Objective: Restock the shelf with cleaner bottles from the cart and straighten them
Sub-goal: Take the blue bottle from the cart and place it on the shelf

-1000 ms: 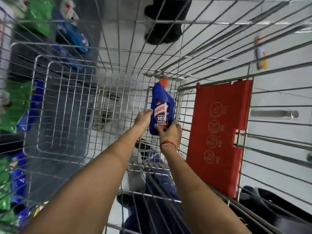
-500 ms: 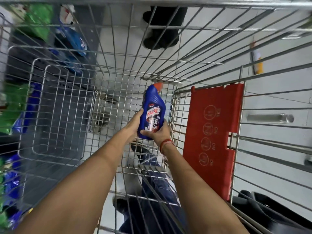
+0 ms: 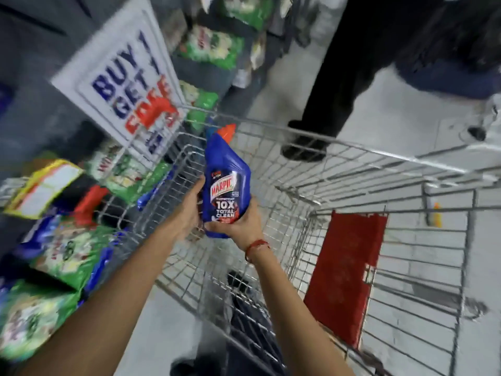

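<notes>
a: blue plastic, orange cap. that's the cleaner bottle (image 3: 225,183), held upright above the wire cart (image 3: 339,202), label facing the person.

b: both hands are on it?

a: yes. the right hand (image 3: 238,226) cups the base from below, fingers curled up around the bottom edge. the left hand (image 3: 189,207) presses flat against the side, fingers wrapped behind it, as far as i can tell.

b: so it's out of the basket, not on the shelf.

a: right, in the air over the cart's near-left part. i see no other bottle in the basket from here. the shelf (image 3: 32,63) on the left is crowded with green packets (image 3: 62,256), and a promo sign (image 3: 127,85) sticks out at an angle.

b: what worries you?

a: the picture is smeared, so i'd guess things are moving fast. the swing left passes close to that sign, and the orange cap could clip it. the grip is low on the body too, so a knock up top could tip the bottle out of the palm.

b: and the person in dark trousers (image 3: 349,77)?

a: just beyond the cart's far rail. a shoved cart could bump them.
</notes>
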